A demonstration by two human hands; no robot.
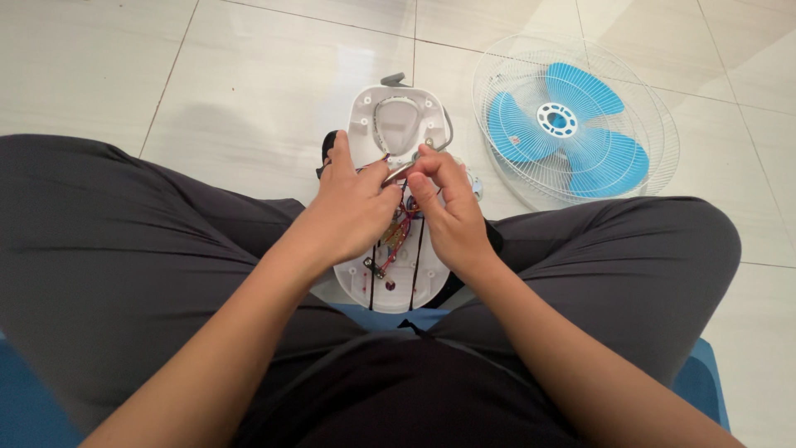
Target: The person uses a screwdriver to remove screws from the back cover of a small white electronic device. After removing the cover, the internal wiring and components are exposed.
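Nearest the camera, the person sat on a blue seat (705, 373) with knees spread, in dark grey trousers (116, 241). Between the thighs, just past the lap, lay a white plastic fan housing (398, 124), opened with its inside facing up and red and black wires (396, 234) showing in its lower half. Both hands met over its middle: the left hand (352, 207) was curled, thumb and fingers pinched on a thin metal piece (400, 170), and the right hand (444, 207) was closed too, fingertips pinching at the same spot; what exactly it gripped could not be told. Farther off, at about two o'clock from the hands, a white wire fan guard (655, 124) lay flat on the pale tiled floor (249, 75), with blue fan blades (564, 124) resting in it.
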